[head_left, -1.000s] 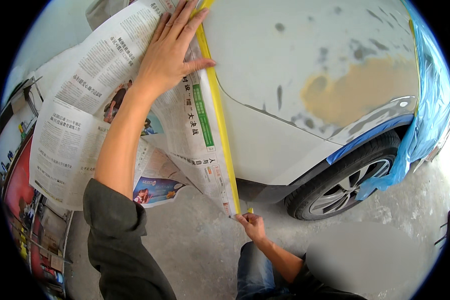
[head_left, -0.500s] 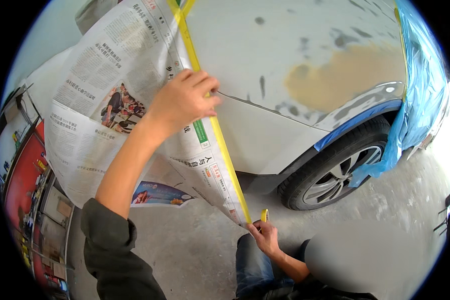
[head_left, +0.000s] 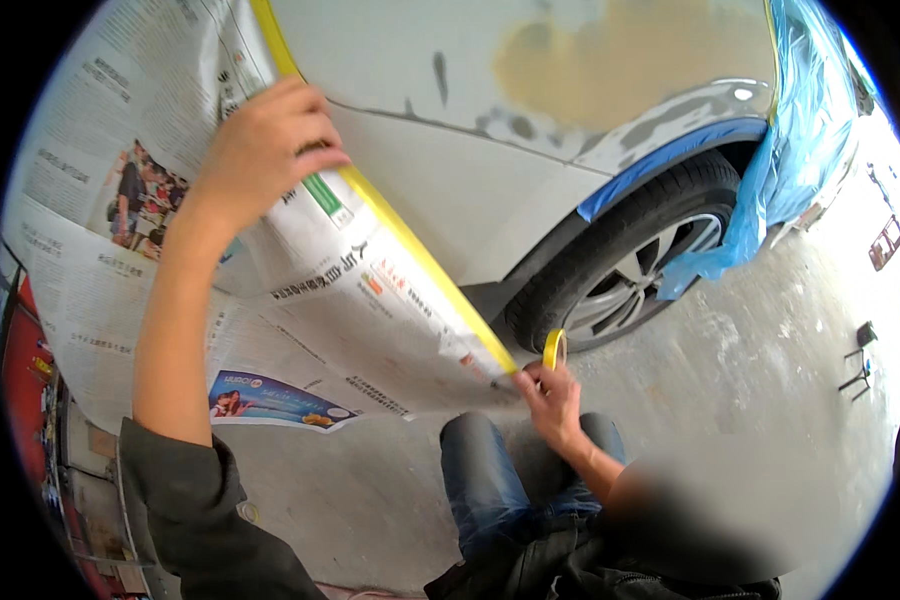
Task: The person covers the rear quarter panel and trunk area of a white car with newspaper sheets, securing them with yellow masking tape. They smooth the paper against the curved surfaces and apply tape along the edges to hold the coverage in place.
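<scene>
A large newspaper sheet (head_left: pixel 300 335) hangs at the left, a strip of yellow masking tape (head_left: pixel 415 245) running along its right edge. My left hand (head_left: pixel 270 140) is curled at the upper part of that taped edge, against the side of a pale car body (head_left: pixel 420 175). Lower down, my right hand (head_left: pixel 555 405) pinches the bottom corner of the edge. It also holds a roll of yellow masking tape (head_left: pixel 556 348), which stands up above the fingers. Between my hands the taped edge is stretched slantwise, its lower part apart from the car.
A tan filler patch (head_left: pixel 620 60) and grey sanded spots mark the panel. Blue masking lines the arch above the wheel (head_left: pixel 630 265), and blue plastic film (head_left: pixel 805 130) drapes beside it. A small stool (head_left: pixel 858 368) stands right; cluttered shelving (head_left: pixel 80 450) lines the left.
My view has shifted, so the car appears farther left and higher. The lower taped edge has swung outward to the right, with my right hand still holding the roll.
</scene>
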A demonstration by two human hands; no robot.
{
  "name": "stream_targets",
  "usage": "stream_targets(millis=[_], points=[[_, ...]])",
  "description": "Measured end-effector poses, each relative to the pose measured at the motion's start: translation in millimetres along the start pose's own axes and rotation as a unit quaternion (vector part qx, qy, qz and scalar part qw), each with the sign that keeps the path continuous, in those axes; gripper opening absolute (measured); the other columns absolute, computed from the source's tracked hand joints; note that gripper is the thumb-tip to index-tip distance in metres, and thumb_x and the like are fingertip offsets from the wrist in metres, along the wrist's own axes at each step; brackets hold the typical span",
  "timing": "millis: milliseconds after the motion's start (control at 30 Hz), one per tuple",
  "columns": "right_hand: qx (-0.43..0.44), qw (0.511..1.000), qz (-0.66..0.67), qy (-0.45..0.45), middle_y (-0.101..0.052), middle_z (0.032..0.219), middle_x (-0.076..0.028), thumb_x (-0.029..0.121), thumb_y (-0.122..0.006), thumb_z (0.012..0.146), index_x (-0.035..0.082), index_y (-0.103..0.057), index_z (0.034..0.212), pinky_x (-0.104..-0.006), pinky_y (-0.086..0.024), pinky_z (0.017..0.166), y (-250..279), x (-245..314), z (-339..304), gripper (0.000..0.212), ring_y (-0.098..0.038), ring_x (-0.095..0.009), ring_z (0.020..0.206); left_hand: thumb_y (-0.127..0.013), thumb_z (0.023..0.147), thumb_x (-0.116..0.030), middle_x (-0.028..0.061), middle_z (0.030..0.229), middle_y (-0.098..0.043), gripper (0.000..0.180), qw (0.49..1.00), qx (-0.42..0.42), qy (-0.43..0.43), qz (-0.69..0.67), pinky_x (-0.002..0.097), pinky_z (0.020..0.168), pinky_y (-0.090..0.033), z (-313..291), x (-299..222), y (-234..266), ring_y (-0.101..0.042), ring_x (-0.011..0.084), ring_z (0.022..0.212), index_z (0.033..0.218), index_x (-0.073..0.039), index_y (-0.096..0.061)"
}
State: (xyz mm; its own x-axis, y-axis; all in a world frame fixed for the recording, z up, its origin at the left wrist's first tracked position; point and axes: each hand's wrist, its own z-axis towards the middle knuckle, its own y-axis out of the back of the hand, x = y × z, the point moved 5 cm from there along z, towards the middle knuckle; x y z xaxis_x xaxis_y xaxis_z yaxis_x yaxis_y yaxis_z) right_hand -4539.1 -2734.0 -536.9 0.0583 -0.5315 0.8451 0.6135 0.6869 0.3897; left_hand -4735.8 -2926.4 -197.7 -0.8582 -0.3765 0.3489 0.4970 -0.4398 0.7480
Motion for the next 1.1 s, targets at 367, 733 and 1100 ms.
stream_targets(millis=[367,733,1100], points=[[-0.095,0.979,-0.096,0.154,-0.064,0.074,-0.009,0.010,-0.077,0.082,-0.003,-0.068,0.077,-0.0336,-0.045,0.061,88.1,38.9,91.1,0.016,-0.058,-0.019,0.068,-0.076,0.080,-0.013,0.0038,0.088,-0.066,0.013,0.990,-0.136,0.024,-0.011,0.0293,0.070,-0.051,-13.2,15.3,5.2,-0.064,0.0185,0.079,0.084,-0.003,-0.069],[-0.113,0.964,-0.214,0.106,-0.061,0.073,-0.011,0.022,-0.079,0.081,0.001,-0.072,0.081,-0.0365,-0.044,0.061,135.3,74.1,128.6,0.022,-0.058,-0.024,0.065,-0.078,0.075,-0.009,0.0037,0.079,-0.064,0.012,0.982,-0.182,0.051,-0.002,0.0321,0.065,-0.050,-10.1,14.2,7.9,-0.063,0.0209,0.073,0.076,-0.003,-0.067],[-0.130,0.961,-0.210,0.125,-0.062,0.073,-0.011,0.024,-0.078,0.081,0.002,-0.073,0.081,-0.0381,-0.044,0.061,142.5,74.0,143.2,0.023,-0.060,-0.025,0.066,-0.081,0.073,-0.013,0.0047,0.089,-0.062,0.020,0.965,-0.242,0.102,0.021,0.0338,0.067,-0.051,-14.4,-0.5,8.5,-0.061,0.0226,0.077,0.084,-0.004,-0.066]])
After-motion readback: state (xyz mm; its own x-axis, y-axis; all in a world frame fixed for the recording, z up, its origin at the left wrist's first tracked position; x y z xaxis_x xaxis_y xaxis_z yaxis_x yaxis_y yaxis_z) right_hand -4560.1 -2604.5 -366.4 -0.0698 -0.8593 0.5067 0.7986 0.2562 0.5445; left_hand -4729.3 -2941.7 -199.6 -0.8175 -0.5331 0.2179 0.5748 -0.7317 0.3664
